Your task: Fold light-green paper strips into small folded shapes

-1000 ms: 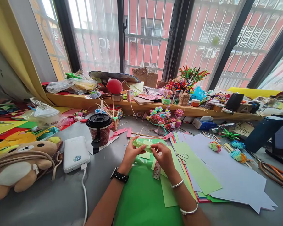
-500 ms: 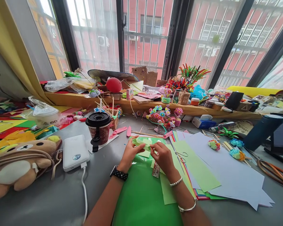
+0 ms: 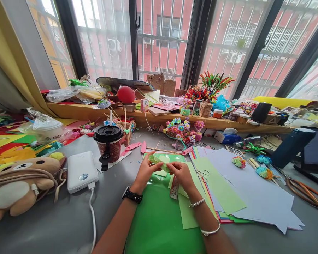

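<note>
A folded piece of light green paper (image 3: 159,160) is held up between my two hands over a glossy green mat (image 3: 164,222). My left hand (image 3: 145,171) pinches it from the left, thumb in front. On the right side, my right hand (image 3: 180,173) grips its edge between thumb and fingers. Below the right hand lies a patterned ruler (image 3: 174,188), partly covered by it. More light green paper sheets (image 3: 188,215) rest on the mat beside and under my right wrist. Scissors (image 3: 204,173) lie just right of that hand, only their handle loops showing clearly.
To the left stand a lidded cup (image 3: 109,144), a white power bank (image 3: 82,173) with its cable, and a plush bear (image 3: 21,187). White paper sheets (image 3: 262,197) spread out on the right, near a dark blue bottle (image 3: 294,146). Craft flowers (image 3: 178,130) sit behind.
My right fingers have closed in toward the left hand and now press on the paper's right edge. The view has shifted slightly; the things on the table stay where they were.
</note>
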Available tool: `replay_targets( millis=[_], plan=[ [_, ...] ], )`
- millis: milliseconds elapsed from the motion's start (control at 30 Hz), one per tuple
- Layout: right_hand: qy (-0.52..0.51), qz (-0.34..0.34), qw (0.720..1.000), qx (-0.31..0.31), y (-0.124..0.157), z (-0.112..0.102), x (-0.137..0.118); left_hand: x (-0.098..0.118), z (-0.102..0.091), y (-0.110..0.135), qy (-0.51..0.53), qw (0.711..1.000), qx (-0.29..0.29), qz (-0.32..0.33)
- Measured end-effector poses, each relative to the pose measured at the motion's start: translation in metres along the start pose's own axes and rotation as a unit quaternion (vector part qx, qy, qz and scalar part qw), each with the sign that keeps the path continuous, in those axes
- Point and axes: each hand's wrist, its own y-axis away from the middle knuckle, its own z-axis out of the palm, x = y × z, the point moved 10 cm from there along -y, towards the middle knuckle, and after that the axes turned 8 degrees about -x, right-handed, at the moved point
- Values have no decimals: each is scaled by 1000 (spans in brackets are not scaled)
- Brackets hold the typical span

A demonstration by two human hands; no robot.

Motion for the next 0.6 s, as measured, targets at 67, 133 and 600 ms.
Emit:
replay_targets(
  millis=[67, 133, 600],
  plan=[
    [-8, 3, 1000, -7, 0, 0, 1, 1, 0, 0, -4, 1000, 0, 2],
    [-17, 5, 1000, -14, -1, 1, 1, 1, 0, 0, -11, 1000, 0, 2],
    [-41, 18, 997, -65, 0, 9, -1, -3, -5, -3, 48, 999, 11, 11]
  ],
)
